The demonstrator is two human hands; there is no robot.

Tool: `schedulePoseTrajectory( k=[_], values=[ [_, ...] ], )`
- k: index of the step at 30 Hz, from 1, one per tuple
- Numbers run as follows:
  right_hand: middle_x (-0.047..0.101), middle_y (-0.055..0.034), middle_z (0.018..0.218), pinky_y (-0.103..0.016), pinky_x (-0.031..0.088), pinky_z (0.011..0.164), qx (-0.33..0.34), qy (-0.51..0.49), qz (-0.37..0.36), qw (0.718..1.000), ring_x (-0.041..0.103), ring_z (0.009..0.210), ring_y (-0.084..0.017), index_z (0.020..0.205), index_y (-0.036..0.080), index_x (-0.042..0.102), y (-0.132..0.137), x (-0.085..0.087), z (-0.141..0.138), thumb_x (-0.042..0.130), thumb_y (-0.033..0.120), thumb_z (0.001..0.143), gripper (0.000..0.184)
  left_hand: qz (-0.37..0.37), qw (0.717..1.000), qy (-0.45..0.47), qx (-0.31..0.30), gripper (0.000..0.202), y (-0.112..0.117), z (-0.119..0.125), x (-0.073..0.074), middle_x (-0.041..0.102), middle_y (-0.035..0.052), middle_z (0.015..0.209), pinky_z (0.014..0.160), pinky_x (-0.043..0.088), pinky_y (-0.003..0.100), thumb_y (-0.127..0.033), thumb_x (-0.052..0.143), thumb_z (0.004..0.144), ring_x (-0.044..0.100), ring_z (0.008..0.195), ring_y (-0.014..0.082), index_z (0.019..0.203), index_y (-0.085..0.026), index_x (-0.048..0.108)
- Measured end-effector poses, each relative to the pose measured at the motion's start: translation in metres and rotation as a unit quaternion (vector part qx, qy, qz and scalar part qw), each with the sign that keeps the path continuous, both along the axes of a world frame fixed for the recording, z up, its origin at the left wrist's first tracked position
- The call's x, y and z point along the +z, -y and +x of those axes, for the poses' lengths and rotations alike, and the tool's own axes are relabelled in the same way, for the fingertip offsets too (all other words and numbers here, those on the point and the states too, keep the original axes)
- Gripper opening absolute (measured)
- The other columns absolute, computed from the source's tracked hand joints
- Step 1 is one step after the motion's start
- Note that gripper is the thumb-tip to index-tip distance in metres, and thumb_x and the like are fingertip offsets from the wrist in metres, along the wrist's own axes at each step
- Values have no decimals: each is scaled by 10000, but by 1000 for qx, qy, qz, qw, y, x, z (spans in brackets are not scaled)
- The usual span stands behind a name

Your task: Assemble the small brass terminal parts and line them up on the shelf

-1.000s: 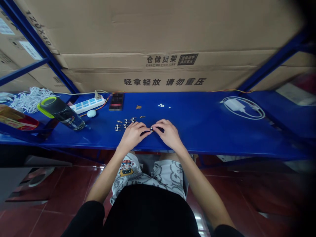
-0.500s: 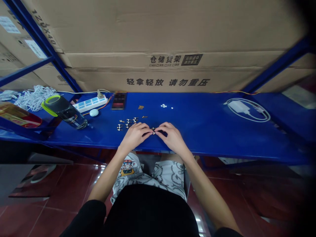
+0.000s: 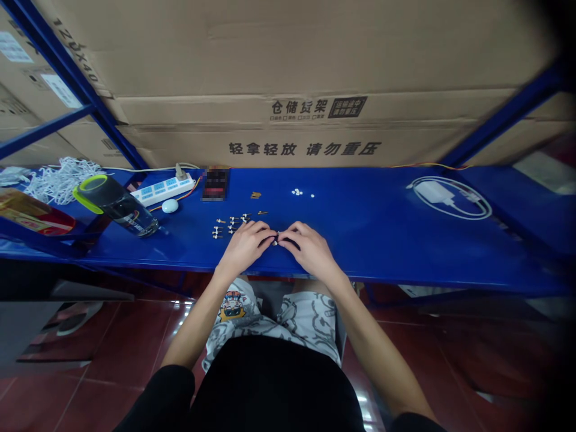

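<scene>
My left hand (image 3: 245, 247) and my right hand (image 3: 311, 249) meet low over the blue tabletop near its front edge. Thumb and fingers of each are pinched on one small white-and-dark part (image 3: 276, 242), mostly covered by the fingertips. Just beyond my left hand lie several small pin-like pieces with white ends (image 3: 218, 229), set out in loose rows. A single thin brown piece (image 3: 263, 212) lies farther back, with a little pile of brown pieces (image 3: 256, 195) behind it. Several small white bits (image 3: 297, 192) are scattered toward the back.
On the left stand a dark bottle with a green loop (image 3: 121, 204), a white power strip (image 3: 164, 191) and a white oval object (image 3: 170, 206). A blurred dark box (image 3: 215, 183) lies behind. A white charger with cable (image 3: 434, 193) is at right. Cardboard (image 3: 252, 135) walls the back.
The hands have drawn slightly closer together around the small part, and less of it shows. The whole view has shifted a little; the laid-out pieces stay in place.
</scene>
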State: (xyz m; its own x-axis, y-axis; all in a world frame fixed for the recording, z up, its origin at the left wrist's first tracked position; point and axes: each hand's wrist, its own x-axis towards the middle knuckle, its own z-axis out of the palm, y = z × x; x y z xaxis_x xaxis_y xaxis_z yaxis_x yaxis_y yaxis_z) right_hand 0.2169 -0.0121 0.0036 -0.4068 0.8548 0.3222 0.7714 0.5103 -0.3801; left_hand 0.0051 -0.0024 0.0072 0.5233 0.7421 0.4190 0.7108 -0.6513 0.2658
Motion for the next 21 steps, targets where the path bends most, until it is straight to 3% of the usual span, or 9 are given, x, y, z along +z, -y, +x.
schedulePoseTrajectory(
  k=[7, 13, 21],
  values=[
    [663, -58, 1021, -346, 475, 774, -41, 8, 16, 999, 640, 961, -229, 989, 248, 672, 4, 2, -2, 498, 268, 1033, 181, -16, 1000, 17, -1, 205, -5, 1, -3, 696, 36, 1114, 1036, 489, 400, -264, 553, 1035, 661, 1043, 203, 1175, -221, 697],
    [653, -73, 1023, -344, 491, 760, -56, 11, 10, 998, 646, 970, -240, 1004, 240, 669, 4, 1, -2, 482, 264, 1031, 190, -29, 999, 27, 1, 206, -13, 7, -2, 703, 36, 1114, 964, 530, 350, -279, 566, 1029, 675, 1030, 198, 1165, -215, 707],
    [645, -75, 1029, -337, 501, 778, -68, -50, 0, 996, 663, 921, -227, 1105, 240, 672, 1, 1, 0, 414, 260, 1041, 266, -7, 1000, 13, 17, 188, -16, 8, -6, 729, 34, 1078, 965, 489, 394, -306, 590, 1017, 656, 1012, 212, 1073, -231, 753]
  ],
)
